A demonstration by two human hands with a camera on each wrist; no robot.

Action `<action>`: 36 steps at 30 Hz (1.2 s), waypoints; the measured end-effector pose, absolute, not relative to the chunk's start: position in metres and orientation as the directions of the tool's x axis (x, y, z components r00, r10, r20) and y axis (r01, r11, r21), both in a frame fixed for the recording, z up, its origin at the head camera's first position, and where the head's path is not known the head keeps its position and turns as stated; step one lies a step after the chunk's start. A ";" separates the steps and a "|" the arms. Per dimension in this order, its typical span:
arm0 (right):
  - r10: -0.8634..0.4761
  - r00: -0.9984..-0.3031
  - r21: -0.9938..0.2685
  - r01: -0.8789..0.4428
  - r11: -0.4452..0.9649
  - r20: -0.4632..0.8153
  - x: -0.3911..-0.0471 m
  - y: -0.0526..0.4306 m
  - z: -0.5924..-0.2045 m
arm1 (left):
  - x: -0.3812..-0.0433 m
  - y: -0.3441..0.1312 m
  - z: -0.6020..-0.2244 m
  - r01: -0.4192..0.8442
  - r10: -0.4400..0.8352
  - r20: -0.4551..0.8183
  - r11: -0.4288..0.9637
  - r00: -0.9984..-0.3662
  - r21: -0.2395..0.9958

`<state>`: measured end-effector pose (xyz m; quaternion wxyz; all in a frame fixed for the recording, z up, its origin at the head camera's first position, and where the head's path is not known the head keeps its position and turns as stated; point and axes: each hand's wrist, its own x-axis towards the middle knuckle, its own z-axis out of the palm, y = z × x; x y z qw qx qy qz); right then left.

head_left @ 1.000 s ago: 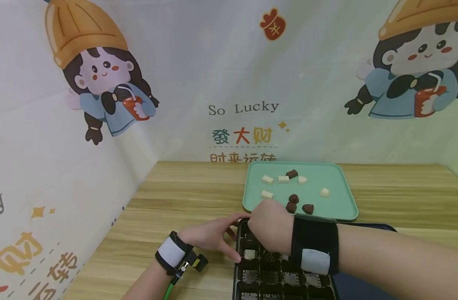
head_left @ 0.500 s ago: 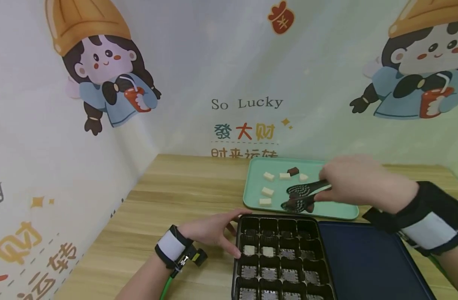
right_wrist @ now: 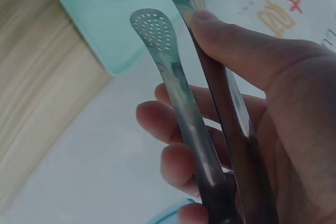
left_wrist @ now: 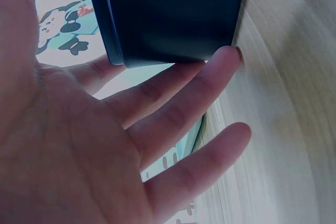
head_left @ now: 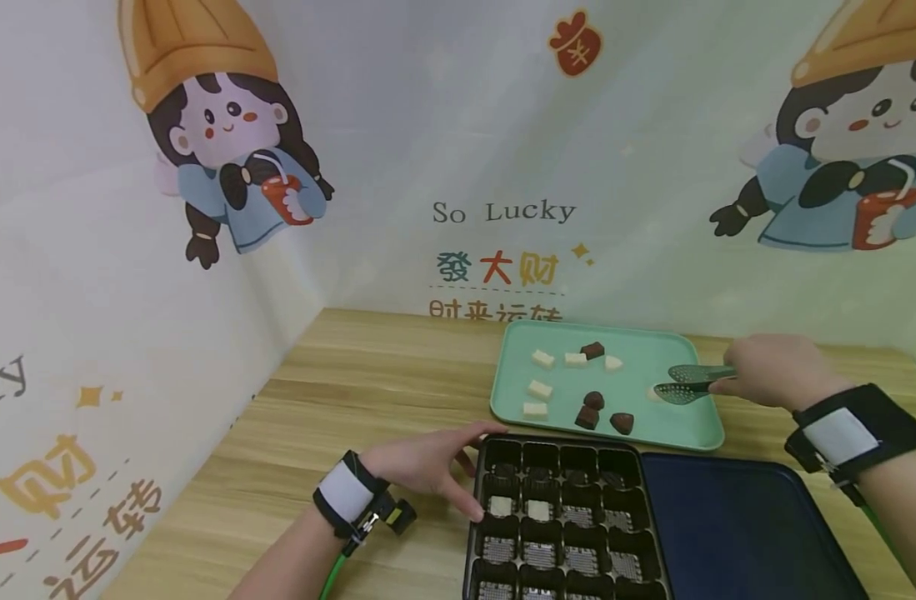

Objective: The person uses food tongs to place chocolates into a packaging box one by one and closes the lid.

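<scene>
My right hand (head_left: 776, 371) grips perforated metal tongs (right_wrist: 184, 103), fingers and thumb curled round the handles. The tongs' tips stand apart at the right of the green tray (head_left: 668, 425), beside a pale chocolate (head_left: 653, 393) that they partly cover. My left hand (head_left: 420, 462) touches the far left corner of a black compartment tray (head_left: 498, 550); in the left wrist view its fingertips lie nearly straight against the tray's wall (left_wrist: 173, 19). A white chocolate (head_left: 500, 506) and another white chocolate (head_left: 538, 510) sit in the second row. Dark pieces appear in the far row.
On the green tray lie several white chocolates (head_left: 540, 389) and several dark chocolates, one a dark chocolate (head_left: 622, 423) near its front edge. A flat navy tray (head_left: 743, 525) adjoins the black tray's right side. A printed cloth (head_left: 382, 167) hangs behind the wooden table (head_left: 382, 367).
My right hand with the tongs has moved from over the black tray, across the dark chocolates, to the green tray's right side. The second white chocolate is now uncovered. My left hand stays put.
</scene>
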<state>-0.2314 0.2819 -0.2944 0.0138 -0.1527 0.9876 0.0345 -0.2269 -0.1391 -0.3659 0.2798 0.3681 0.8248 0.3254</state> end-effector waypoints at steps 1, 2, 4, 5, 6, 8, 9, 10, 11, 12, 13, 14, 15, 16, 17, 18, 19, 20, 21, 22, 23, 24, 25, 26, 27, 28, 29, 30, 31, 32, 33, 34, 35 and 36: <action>-0.304 -0.952 0.064 -0.306 0.950 -0.041 -0.234 0.282 -0.297 | -0.227 -0.139 -0.366 0.424 0.789 -0.220 0.515 -0.573 0.745; -0.303 -0.952 0.067 -0.306 0.950 -0.045 -0.236 0.282 -0.299 | -0.226 -0.139 -0.367 0.423 0.790 -0.218 0.513 -0.573 0.747; -0.307 -0.950 0.065 -0.311 0.948 -0.059 -0.240 0.282 -0.303 | -0.226 -0.139 -0.368 0.419 0.789 -0.215 0.510 -0.576 0.751; -0.313 -0.948 0.063 -0.317 0.946 -0.066 -0.241 0.281 -0.305 | -0.225 -0.139 -0.369 0.418 0.788 -0.213 0.510 -0.577 0.752; -0.318 -0.945 0.062 -0.322 0.945 -0.072 -0.243 0.281 -0.306 | -0.224 -0.139 -0.369 0.418 0.788 -0.212 0.509 -0.578 0.753; -0.325 -0.943 0.054 -0.329 0.943 -0.077 -0.245 0.280 -0.308 | -0.223 -0.139 -0.370 0.411 0.785 -0.215 0.511 -0.582 0.755; -0.330 -0.941 0.050 -0.334 0.941 -0.076 -0.245 0.279 -0.309 | -0.223 -0.139 -0.370 0.408 0.783 -0.216 0.512 -0.584 0.756; -0.336 -0.939 0.051 -0.340 0.939 -0.075 -0.245 0.279 -0.309 | -0.223 -0.140 -0.370 0.407 0.783 -0.216 0.511 -0.583 0.757; -0.341 -0.937 0.052 -0.345 0.937 -0.071 -0.246 0.278 -0.309 | -0.222 -0.140 -0.370 0.405 0.784 -0.216 0.510 -0.583 0.759; -0.345 -0.936 0.053 -0.349 0.936 -0.066 -0.246 0.277 -0.309 | -0.222 -0.140 -0.370 0.403 0.785 -0.216 0.508 -0.581 0.761; -0.351 -0.934 0.054 -0.354 0.933 -0.060 -0.245 0.276 -0.310 | -0.222 -0.140 -0.370 0.402 0.786 -0.216 0.506 -0.579 0.763; -0.355 -0.933 0.059 -0.358 0.932 -0.056 -0.246 0.276 -0.310 | -0.222 -0.140 -0.370 0.403 0.786 -0.216 0.506 -0.579 0.763; -0.360 -0.932 0.063 -0.362 0.930 -0.048 -0.245 0.275 -0.310 | -0.222 -0.140 -0.370 0.404 0.788 -0.215 0.504 -0.577 0.763; -0.363 -0.931 0.066 -0.365 0.929 -0.041 -0.245 0.275 -0.311 | -0.222 -0.140 -0.370 0.405 0.789 -0.214 0.503 -0.576 0.764; -0.366 -0.930 0.072 -0.368 0.927 -0.034 -0.245 0.275 -0.311 | -0.223 -0.141 -0.371 0.406 0.789 -0.213 0.502 -0.576 0.764; -0.372 -0.928 0.079 -0.372 0.925 -0.026 -0.244 0.275 -0.311 | -0.223 -0.141 -0.371 0.407 0.790 -0.212 0.502 -0.575 0.764; -0.374 -0.927 0.086 -0.374 0.923 -0.018 -0.242 0.274 -0.311 | -0.223 -0.141 -0.372 0.408 0.790 -0.212 0.502 -0.575 0.762; -0.377 -0.926 0.090 -0.376 0.922 -0.011 -0.240 0.274 -0.311 | -0.223 -0.141 -0.373 0.408 0.790 -0.215 0.503 -0.574 0.762; -0.380 -0.925 0.092 -0.378 0.921 -0.004 -0.238 0.274 -0.310 | -0.223 -0.141 -0.373 0.406 0.791 -0.215 0.502 -0.572 0.764; -0.381 -0.925 0.089 -0.379 0.921 0.001 -0.235 0.273 -0.308 | -0.223 -0.141 -0.374 0.404 0.792 -0.217 0.501 -0.570 0.766; -0.383 -0.924 0.088 -0.381 0.921 0.005 -0.231 0.273 -0.306 | -0.223 -0.141 -0.374 0.405 0.795 -0.217 0.498 -0.567 0.766; -0.384 -0.923 0.082 -0.382 0.921 0.016 -0.227 0.272 -0.303 | -0.223 -0.140 -0.374 0.407 0.797 -0.216 0.496 -0.564 0.767; -0.384 -0.923 0.071 -0.381 0.922 0.026 -0.223 0.271 -0.300 | -0.223 -0.140 -0.374 0.407 0.800 -0.216 0.493 -0.560 0.769; -0.387 -0.921 0.062 -0.385 0.921 0.036 -0.218 0.269 -0.296 | -0.224 -0.140 -0.373 0.411 0.801 -0.213 0.491 -0.559 0.769; -0.393 -0.918 0.054 -0.391 0.919 0.050 -0.213 0.266 -0.292 | -0.224 -0.139 -0.372 0.415 0.805 -0.209 0.486 -0.556 0.769; -0.402 -0.913 0.051 -0.399 0.915 0.063 -0.208 0.263 -0.288 | -0.225 -0.139 -0.371 0.419 0.807 -0.206 0.484 -0.554 0.768; -0.420 -0.904 0.056 -0.417 0.907 0.080 -0.202 0.260 -0.284 | -0.225 -0.139 -0.370 0.424 0.808 -0.204 0.483 -0.553 0.766; -0.442 -0.892 0.058 -0.438 0.897 0.092 -0.196 0.256 -0.279 | -0.226 -0.138 -0.369 0.424 0.808 -0.204 0.484 -0.553 0.765; -0.466 -0.879 0.064 -0.462 0.884 0.096 -0.191 0.251 -0.275 | -0.226 -0.138 -0.368 0.424 0.807 -0.205 0.485 -0.553 0.765; -0.498 -0.861 0.075 -0.492 0.867 0.101 -0.185 0.246 -0.272 | -0.227 -0.138 -0.368 0.425 0.807 -0.206 0.486 -0.554 0.764; -0.530 -0.842 0.082 -0.523 0.848 0.106 -0.179 0.242 -0.269 | -0.227 -0.138 -0.367 0.420 0.807 -0.208 0.486 -0.553 0.766; -0.558 -0.823 0.086 -0.552 0.829 0.104 -0.174 0.236 -0.267 | -0.227 -0.139 -0.367 0.417 0.806 -0.211 0.487 -0.553 0.768; -0.591 -0.800 0.086 -0.584 0.807 0.105 -0.169 0.231 -0.265 | -0.227 -0.139 -0.366 0.415 0.805 -0.212 0.488 -0.554 0.768; -0.615 -0.783 0.076 -0.610 0.789 0.098 -0.164 0.226 -0.264 | -0.227 -0.139 -0.366 0.412 0.805 -0.214 0.487 -0.553 0.770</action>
